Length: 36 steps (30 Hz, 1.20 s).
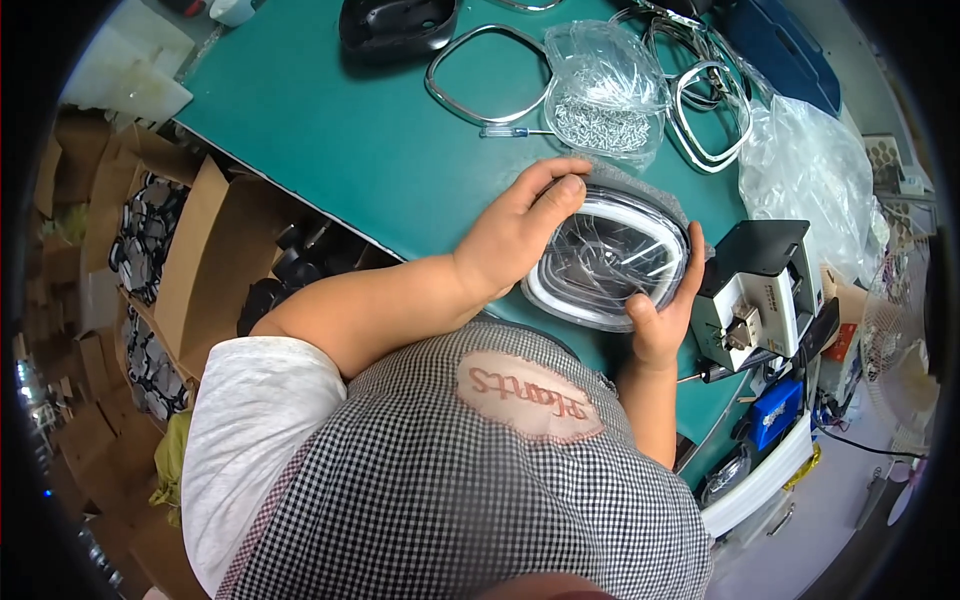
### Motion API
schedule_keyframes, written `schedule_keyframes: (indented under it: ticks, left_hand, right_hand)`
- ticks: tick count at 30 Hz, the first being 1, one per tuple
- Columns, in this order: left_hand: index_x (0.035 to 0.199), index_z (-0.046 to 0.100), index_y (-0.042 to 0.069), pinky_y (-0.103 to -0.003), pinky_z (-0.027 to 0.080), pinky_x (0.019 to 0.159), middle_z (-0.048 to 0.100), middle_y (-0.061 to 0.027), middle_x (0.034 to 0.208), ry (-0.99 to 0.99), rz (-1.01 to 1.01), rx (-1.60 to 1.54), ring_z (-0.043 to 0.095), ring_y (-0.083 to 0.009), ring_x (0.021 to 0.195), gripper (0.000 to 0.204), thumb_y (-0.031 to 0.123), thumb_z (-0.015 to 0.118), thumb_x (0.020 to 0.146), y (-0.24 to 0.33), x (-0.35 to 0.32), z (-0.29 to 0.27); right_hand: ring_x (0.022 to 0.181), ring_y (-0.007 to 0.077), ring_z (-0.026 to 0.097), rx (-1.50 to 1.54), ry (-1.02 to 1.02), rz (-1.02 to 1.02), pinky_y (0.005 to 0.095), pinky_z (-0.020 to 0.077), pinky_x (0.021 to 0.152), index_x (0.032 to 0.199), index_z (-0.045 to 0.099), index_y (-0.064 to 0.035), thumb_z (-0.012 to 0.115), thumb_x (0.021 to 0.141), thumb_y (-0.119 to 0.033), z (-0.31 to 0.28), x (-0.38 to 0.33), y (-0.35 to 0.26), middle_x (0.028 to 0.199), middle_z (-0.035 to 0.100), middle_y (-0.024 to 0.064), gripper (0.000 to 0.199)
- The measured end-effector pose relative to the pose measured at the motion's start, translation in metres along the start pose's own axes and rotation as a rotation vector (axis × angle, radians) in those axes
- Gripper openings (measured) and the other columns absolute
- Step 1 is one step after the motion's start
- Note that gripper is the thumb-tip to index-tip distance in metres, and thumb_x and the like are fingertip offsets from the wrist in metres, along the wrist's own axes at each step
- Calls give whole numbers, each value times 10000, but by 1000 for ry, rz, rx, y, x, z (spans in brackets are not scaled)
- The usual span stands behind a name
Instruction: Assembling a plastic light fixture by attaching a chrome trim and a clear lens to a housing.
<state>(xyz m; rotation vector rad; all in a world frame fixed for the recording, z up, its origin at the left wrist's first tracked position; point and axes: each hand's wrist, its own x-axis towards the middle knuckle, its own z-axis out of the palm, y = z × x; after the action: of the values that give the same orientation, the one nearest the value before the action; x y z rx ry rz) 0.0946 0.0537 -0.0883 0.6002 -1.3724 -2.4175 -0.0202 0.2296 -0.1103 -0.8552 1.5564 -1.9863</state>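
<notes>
Between both hands is a rounded, glossy black part with a pale shiny rim [606, 262], reflecting light; its exact kind is unclear. My left hand [520, 222] grips its upper left edge, thumb over the rim and fingers curled behind. On the lower right side my right hand [665, 312] holds it, with the thumb on the face and a finger along the outer edge. Grey foam-like material [640, 183] shows just beyond the part. Farther off lie a clear bag of small screws [603, 122] and a screwdriver with a clear blue handle [505, 132].
On the green table [330, 130] are a black housing [398, 28], a chrome ring frame [436, 88] and more rings [745, 125]. To the right stand a small black-and-white machine [765, 290] and a crumpled plastic bag [810, 185]. Cardboard boxes [195, 265] stand at left.
</notes>
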Motion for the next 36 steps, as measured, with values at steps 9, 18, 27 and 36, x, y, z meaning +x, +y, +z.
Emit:
schedule_keyframes:
  ticks: [9,18,27,36]
  left_hand:
    - [1349,497,11,-219,410,897,533,19,977,82,190,236,490,-60,934,465,364,354,1081,-8,0,-2]
    - [1395,439,1,-238,405,921,520,9,999,93,126,163,480,-71,957,482,353,418,1066,-16,4,-4]
    - [1483,224,-17,-373,380,1077,467,-206,1362,-48,184,323,475,-255,1256,730,311,622,967,-11,-4,-3]
    - [1466,244,7,-317,406,1039,491,-129,1316,23,158,-58,498,-168,1181,617,256,562,1000,-27,-4,0]
  right_hand:
    - [1273,262,482,58,126,193,382,350,1100,1519,237,24,772,810,-354,12,6,-6,1396,475,168,965]
    - [1239,244,498,-90,171,56,365,365,1083,1496,282,41,743,852,-357,14,6,-3,1378,489,166,886]
    - [1317,271,460,118,132,164,391,359,1108,1526,219,18,701,869,-379,6,9,-4,1459,421,185,906]
    - [1298,282,474,122,169,88,396,358,1104,1528,208,22,791,766,-394,19,6,-10,1417,455,195,1046]
